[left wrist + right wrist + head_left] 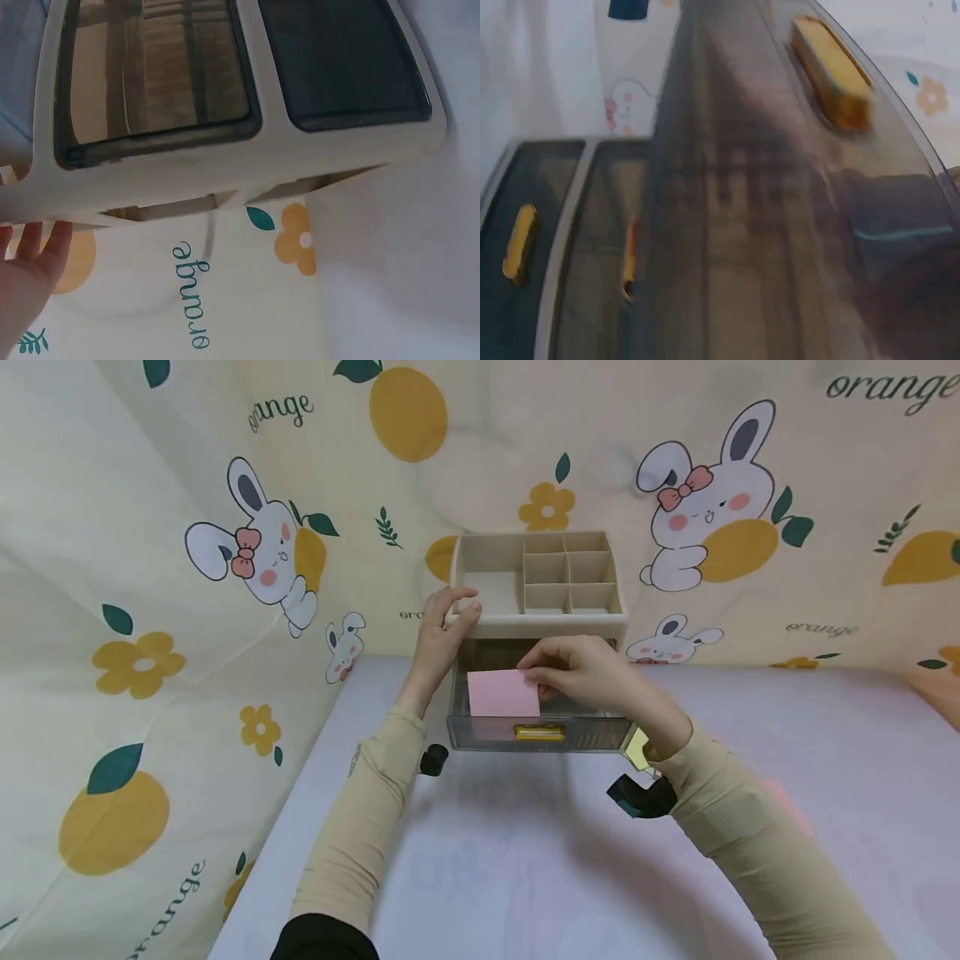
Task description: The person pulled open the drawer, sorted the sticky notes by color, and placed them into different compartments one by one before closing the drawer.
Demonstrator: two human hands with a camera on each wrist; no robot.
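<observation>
A cream desk organizer (pixel 540 627) stands at the back of the table, with one see-through grey drawer (pixel 472 739) pulled out at its front. My left hand (pixel 444 639) holds the organizer's upper left edge; in the left wrist view its fingertips (pixel 56 244) touch the casing. Over the pulled-out drawer, my right hand (pixel 581 672) pinches a pink paper pad (pixel 495 692) by its right edge. The pad's lower part shows through the drawer front. A gold handle (pixel 538 733) sits on that front, seen close in the right wrist view; the right hand is indistinct there.
Divided compartments (pixel 570 572) top the organizer. Lower drawers with gold handles (pixel 519 244) look closed in the right wrist view. A yellow item (pixel 637 750) lies partly behind my right wrist, and something pink (pixel 789 802) beyond the forearm. A patterned cloth (pixel 487 460) hangs behind.
</observation>
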